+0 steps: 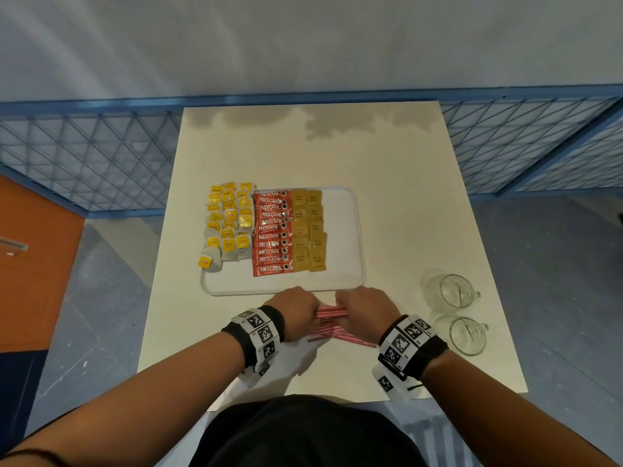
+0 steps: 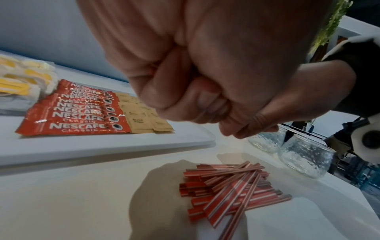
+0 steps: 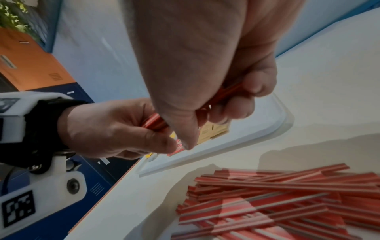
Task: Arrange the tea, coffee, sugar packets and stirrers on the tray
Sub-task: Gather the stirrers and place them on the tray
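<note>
A white tray (image 1: 344, 230) holds yellow tea bags (image 1: 229, 224) at its left, a column of red coffee sticks (image 1: 272, 232) and tan sugar packets (image 1: 308, 229). Just in front of the tray, my left hand (image 1: 296, 313) and right hand (image 1: 365, 310) each grip one end of a small bundle of red-and-white stirrers (image 1: 331, 311), held level above the table. A loose pile of stirrers (image 2: 230, 190) lies on the table under the hands, also seen in the right wrist view as the same pile (image 3: 277, 199). The held bundle (image 3: 155, 122) shows between both fists.
Two clear glass cups (image 1: 450, 293) (image 1: 467, 335) stand at the table's right front. The right third of the tray is bare. The cream table (image 1: 320, 156) has a blue mesh fence (image 1: 84, 156) behind it and an orange cabinet (image 1: 30, 264) to the left.
</note>
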